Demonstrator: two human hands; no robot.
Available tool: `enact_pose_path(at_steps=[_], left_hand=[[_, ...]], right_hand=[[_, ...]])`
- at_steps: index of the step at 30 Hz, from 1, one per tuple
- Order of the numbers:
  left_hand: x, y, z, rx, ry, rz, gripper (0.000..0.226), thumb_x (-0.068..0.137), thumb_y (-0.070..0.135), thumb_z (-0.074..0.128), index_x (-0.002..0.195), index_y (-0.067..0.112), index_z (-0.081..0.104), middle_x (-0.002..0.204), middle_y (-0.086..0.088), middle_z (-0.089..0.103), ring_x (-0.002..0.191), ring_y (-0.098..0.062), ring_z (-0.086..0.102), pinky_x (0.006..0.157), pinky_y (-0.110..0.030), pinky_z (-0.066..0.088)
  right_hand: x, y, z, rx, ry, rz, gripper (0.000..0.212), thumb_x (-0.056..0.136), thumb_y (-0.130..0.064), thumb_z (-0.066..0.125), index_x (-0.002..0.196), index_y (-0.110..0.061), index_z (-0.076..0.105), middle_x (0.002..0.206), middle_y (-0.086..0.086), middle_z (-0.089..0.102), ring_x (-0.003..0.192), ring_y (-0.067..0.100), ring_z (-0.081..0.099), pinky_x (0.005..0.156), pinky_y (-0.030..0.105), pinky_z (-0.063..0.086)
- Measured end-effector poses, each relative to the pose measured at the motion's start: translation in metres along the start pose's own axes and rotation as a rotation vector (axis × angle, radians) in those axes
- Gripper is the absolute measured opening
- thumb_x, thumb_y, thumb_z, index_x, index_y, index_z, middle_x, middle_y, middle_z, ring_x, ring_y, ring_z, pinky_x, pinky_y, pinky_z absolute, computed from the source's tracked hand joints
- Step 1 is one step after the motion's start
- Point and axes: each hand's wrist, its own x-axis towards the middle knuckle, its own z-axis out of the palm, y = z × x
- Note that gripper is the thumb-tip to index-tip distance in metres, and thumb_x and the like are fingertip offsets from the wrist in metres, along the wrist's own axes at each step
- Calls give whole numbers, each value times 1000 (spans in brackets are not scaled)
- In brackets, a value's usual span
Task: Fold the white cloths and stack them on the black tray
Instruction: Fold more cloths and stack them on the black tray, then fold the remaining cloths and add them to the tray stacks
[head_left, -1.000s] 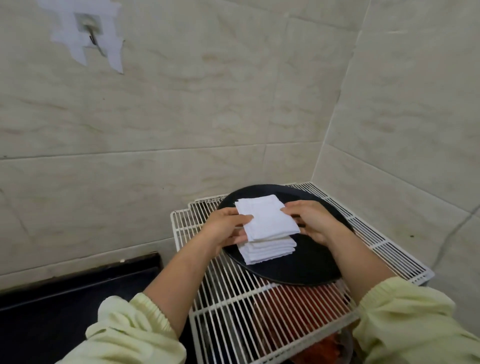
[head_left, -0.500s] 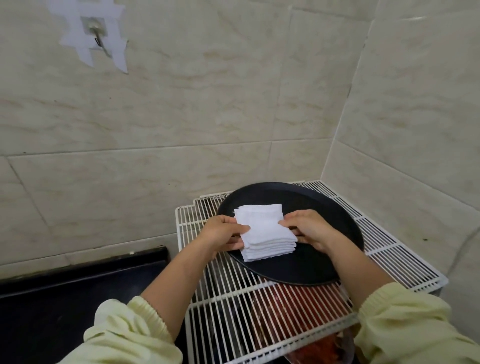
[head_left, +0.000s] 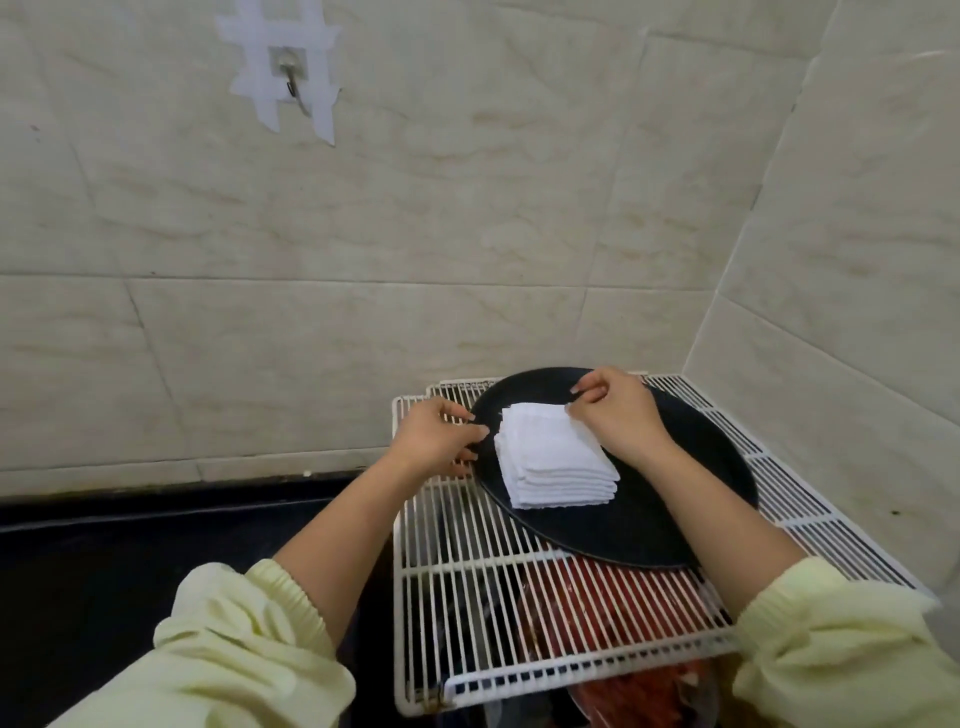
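1. The stack of folded white cloths (head_left: 556, 457) is sitting on the black tray (head_left: 675, 525), more toward the tray's left side. The layers are stepping out a little along the near edge.
2. The tray is lying flat on a white wire rack (head_left: 467, 597), which is sitting right in the corner where two tiled walls meet.
3. The left hand (head_left: 434, 441) is hovering over the tray's left rim and the rack bars, with its fingers loosely curled and gripping nothing. Its fingertips are pointing at the left edge of the stack, just beside it, with a thin strip of black tray showing between.
4. The right hand (head_left: 615, 415) is sitting at the far right corner of the stack with its fingers curled in. The thumb tip is touching the top cloth's corner. Honestly can't tell if it's actually pinching any cloth or just resting there.
5. Both forearms are showing bare, with pale yellow sleeves (head_left: 249, 649) bunching up near the elbows.
6. Something red (head_left: 597, 603) is showing through the rack bars below the tray. It's too blurry to say what.
7. A metal hook (head_left: 287, 78) is hanging high on the left wall on a white stick-on patch, and a dark counter (head_left: 104, 571) is running along to the left of the rack.
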Motion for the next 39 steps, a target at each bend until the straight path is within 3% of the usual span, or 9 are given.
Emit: enact_pose_path(at_steps=[4,7,12,18,24,39], left_hand=[[-11,-9,-34,156,141,105,13,86,17,70,90,16,57,85,-6,65,76,-19,61,72,-37,54],[-33,-23,-65,252,278,121,12,85,20,69,93,13,63,82,-3,64,78,-19,59,73,-29,47],[-87,-66,-132,354,428,11,4,86,21,63,86,17,62,76,2,65,72,-19,59,63,-25,44],[-147,-112,-211,431,580,-110,13,87,23,62,95,14,66,86,0,66,86,-20,62,72,-24,43],[-217,-163,-310,448,685,-187,18,88,25,62,100,12,67,96,-3,69,96,-22,63,77,-25,44],[-345,-279,-511,449,816,-331,13,86,24,60,92,14,66,87,1,66,87,-20,61,71,-27,44]], right_hand=[[-13,-29,36,-37,-142,-136,22,84,-15,67,105,-11,64,94,2,64,86,14,59,73,22,41],[-30,-53,72,-85,-273,-231,22,86,-18,66,106,-9,64,93,2,62,88,17,59,76,24,40],[-72,-98,143,-168,-481,-343,24,84,-21,66,105,-9,65,97,7,67,94,23,63,76,27,43],[-127,-146,218,-254,-662,-462,20,86,-24,65,99,-9,65,98,11,68,91,26,61,76,31,45],[-203,-209,308,-262,-730,-588,22,85,-27,66,100,-13,62,100,6,66,92,24,62,82,33,51],[-353,-329,491,-251,-852,-654,16,85,-24,62,98,-14,58,103,5,60,92,23,59,82,36,51]])
